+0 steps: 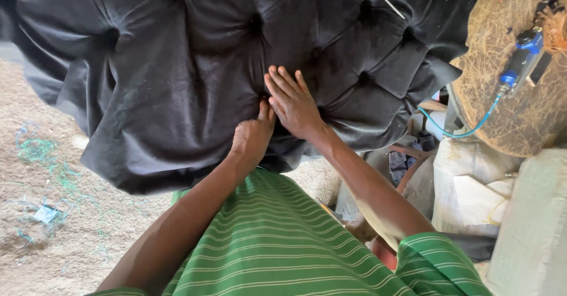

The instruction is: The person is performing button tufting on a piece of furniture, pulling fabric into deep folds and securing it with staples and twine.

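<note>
A large black tufted velvet cushion (pixel 177 77) fills the upper half of the view, from nine o'clock round to two o'clock, its surface pulled into deep dimples and soft diagonal folds. Beneath it, at seven to nine o'clock, lies a floor (pixel 53 254) covered in pale sawdust-like litter, with tangles of green thread (pixel 41 154) scattered across it. At three o'clock a round wooden board (pixel 502 95), scuffed and fibrous, leans near the cushion's edge; a blue air tool (pixel 522 57) rests against it, trailing a thin blue hose (pixel 466 132) toward the centre. Below that, at four to five o'clock, pale foam blocks (pixel 472 195) are stacked close together. The person's green striped shirt (pixel 277 243) takes up the six o'clock area.

Both hands meet on the cushion near the centre. The right hand (pixel 293 102) lies flat with fingers stretched out and together, palm pressing the velvet just beside a tuft, gripping nothing. The left hand (pixel 253 137), just at seven o'clock of the right and touching it, is curled with its thumb pushed up into the fold of fabric; whether it pinches the cloth cannot be told.
</note>
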